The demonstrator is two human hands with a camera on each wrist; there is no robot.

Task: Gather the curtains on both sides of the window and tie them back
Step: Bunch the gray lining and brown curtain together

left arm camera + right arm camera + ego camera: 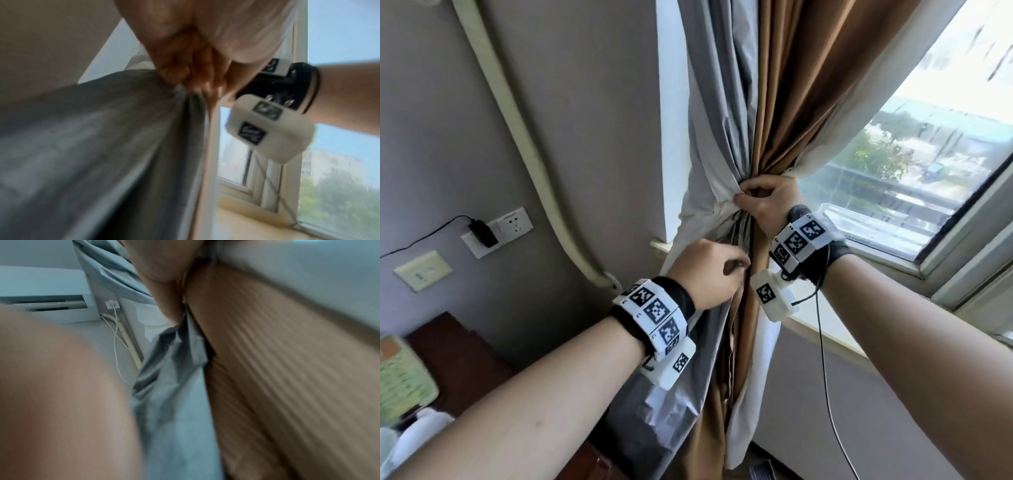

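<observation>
I am working at the left side of the window (914,161), arms stretched forward. Nearest to me, my left hand (707,270) is curling its fingers into the grey folds of the curtain (736,102) just below the gathered waist; the left wrist view shows the knuckles bunched on that grey cloth. A little farther and higher, my right hand (767,202) is clenching the whole bundle, grey, brown and white layers together, pinching it into a narrow neck beside the window frame. The right wrist view is blurred but shows ribbed brown cloth against the palm.

So I am judging the gathering on this side as nearly done: the cloth is pulled off the glass and drawn tight. The tying is not yet done. I am seeing no tieback, cord or hook in any view, though white cloth twisting at the neck may be serving as the wrap; I cannot tell. The other curtain is out of view, so that whole side is presumably still waiting.

Beyond, a socket (512,224) is sitting on the wall.
</observation>
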